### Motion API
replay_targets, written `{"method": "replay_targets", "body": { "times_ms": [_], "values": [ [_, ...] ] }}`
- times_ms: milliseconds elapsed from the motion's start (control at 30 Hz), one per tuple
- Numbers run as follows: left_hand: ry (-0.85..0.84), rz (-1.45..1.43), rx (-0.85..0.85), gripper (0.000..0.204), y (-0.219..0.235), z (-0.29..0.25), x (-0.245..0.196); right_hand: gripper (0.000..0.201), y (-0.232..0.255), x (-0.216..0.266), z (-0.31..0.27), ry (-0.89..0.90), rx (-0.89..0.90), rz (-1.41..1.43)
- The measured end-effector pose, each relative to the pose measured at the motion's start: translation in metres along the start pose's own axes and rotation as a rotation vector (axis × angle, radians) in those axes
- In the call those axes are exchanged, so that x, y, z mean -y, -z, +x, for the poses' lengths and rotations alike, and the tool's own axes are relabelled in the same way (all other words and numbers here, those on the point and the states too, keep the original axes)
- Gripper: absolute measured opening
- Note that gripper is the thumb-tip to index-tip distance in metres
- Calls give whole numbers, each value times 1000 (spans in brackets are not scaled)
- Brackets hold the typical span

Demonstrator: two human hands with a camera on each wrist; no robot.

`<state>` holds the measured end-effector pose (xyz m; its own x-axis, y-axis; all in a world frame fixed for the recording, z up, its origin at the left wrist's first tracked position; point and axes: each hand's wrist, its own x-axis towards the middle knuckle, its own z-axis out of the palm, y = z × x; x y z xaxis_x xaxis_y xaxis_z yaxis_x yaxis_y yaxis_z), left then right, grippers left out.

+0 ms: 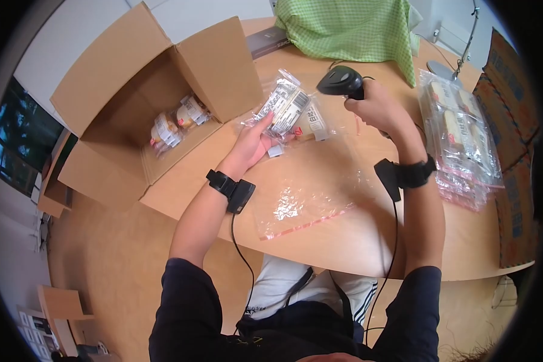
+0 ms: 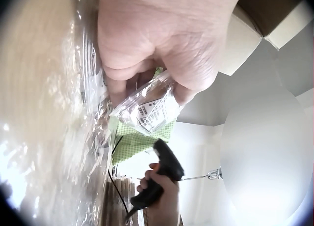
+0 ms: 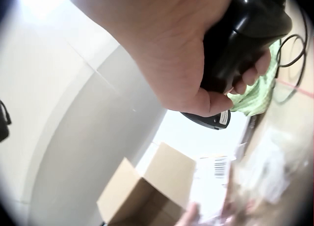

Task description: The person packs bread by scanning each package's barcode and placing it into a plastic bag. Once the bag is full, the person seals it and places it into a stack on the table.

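The left hand (image 1: 251,146) grips a clear-wrapped pack (image 1: 285,110) whose white label carries a barcode, tilted up off the table. In the left wrist view, the left hand (image 2: 164,39) pinches the crinkled plastic wrap (image 2: 152,108). Curled round the handle of a black handheld scanner (image 1: 341,82) is the right hand (image 1: 380,107), with the scanner's head pointing toward the label. In the right wrist view the right hand (image 3: 171,54) holds the scanner (image 3: 235,44), and the label (image 3: 210,182) shows below. Another wrapped pack (image 1: 311,125) lies just beyond the left hand.
An open cardboard box (image 1: 223,78) at the left holds wrapped buns (image 1: 165,131). A large clear bag (image 1: 308,193) lies flat in front. Bagged packs (image 1: 458,130) are stacked at the right beside brown cardboard (image 1: 513,181). Green checked cloth (image 1: 350,30) and a lamp base (image 1: 443,69) are behind.
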<state>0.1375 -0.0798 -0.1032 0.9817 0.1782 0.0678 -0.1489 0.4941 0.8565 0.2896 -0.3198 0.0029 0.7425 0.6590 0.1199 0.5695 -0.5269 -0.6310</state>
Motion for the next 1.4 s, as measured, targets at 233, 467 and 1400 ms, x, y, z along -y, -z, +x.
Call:
{"method": "replay_targets", "body": {
  "times_ms": [233, 467, 1400],
  "values": [
    [-21, 16, -61, 45, -4, 0, 0, 35, 19, 53, -49, 61, 76, -116],
    [-19, 28, -45, 44, 1, 1, 2, 33, 17, 54, -49, 74, 83, -134],
    [-27, 27, -67, 42, 3, 0, 4, 49, -41, -76, 30, -189, -28, -130]
  ]
}}
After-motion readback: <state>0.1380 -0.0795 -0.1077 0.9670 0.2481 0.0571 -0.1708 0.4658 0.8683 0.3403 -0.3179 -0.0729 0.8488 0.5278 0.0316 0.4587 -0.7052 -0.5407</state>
